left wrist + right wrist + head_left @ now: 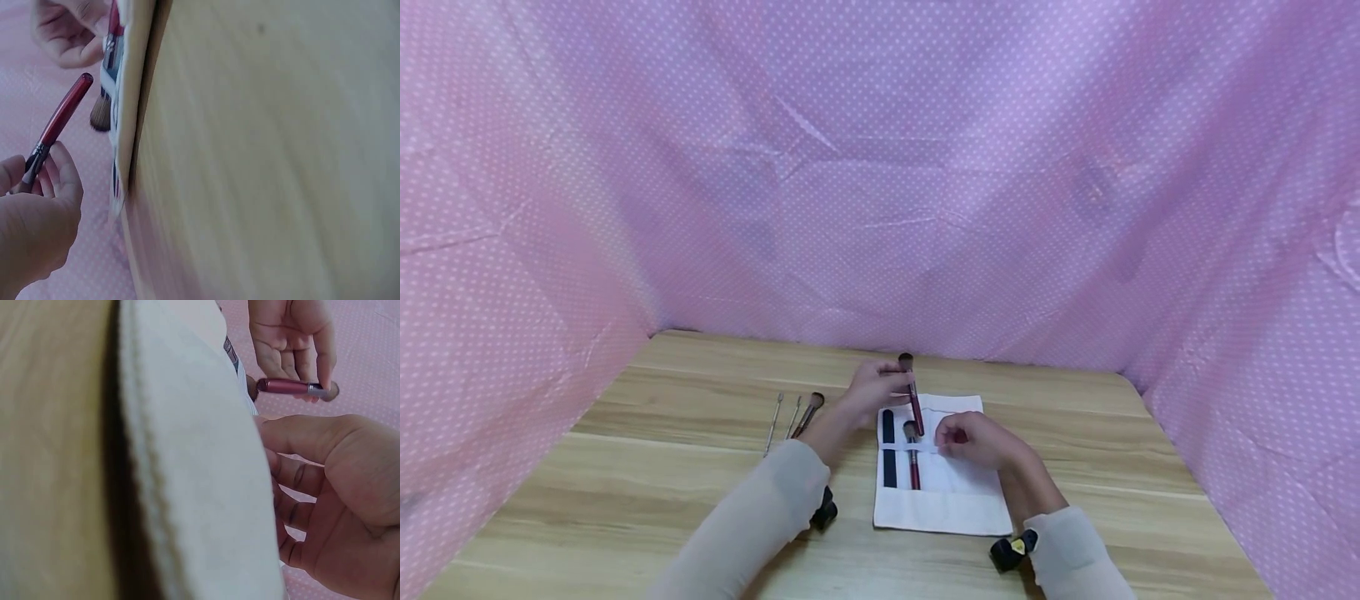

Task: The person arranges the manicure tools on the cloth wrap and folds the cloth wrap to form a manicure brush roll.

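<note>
Here, L fingers (67, 180) round brush (62, 115), R fingers (299, 475) low ovr pouch (940, 510).

Head view downward, wrists close, brush (916, 408) shared

No legible text — anywhere.

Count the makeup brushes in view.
3: one red-handled brush in the left hand, another red brush in the white fabric pouch, one brown-bristled brush on the wooden table. The beige left sleeve may hide more.
</note>
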`<state>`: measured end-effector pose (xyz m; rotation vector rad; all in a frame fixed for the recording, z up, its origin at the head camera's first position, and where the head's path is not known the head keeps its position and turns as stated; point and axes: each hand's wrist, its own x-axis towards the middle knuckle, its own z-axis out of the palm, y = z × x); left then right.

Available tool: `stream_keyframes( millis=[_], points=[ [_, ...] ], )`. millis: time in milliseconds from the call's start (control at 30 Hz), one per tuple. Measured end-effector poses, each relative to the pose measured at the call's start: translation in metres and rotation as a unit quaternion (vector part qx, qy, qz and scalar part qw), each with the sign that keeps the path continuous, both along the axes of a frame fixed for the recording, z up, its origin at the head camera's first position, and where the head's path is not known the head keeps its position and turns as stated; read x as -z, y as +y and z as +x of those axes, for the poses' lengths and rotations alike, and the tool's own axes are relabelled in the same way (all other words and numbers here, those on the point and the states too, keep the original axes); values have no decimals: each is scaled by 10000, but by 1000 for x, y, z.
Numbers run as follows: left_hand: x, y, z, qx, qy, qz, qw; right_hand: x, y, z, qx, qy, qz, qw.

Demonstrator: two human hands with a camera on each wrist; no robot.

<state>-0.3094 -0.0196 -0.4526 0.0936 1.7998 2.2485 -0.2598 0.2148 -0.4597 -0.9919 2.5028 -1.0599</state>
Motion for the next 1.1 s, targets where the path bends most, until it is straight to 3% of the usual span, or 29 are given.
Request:
stream_keyframes(
  millis=[233, 433, 667, 867, 1100],
  points=[
    [5, 14, -2, 46, -165, -126, 9998, 2, 1, -1, 8, 86, -61, 9999],
    [9, 19, -6, 222, -315, -391, 9985, 3, -2, -3, 44, -125, -32, 9999],
    [11, 25, -11, 485, -356, -627, 9962, 2, -3, -5, 62, -55, -74, 9999],
    [16, 29, -11, 802, -64, -850, 9931, -1, -5, -3, 106, -166, -112, 9997],
    [17, 32, -12, 878, 107, -1129, 9897, 0, -3, -5, 3, -99, -130, 9999]
  ],
)
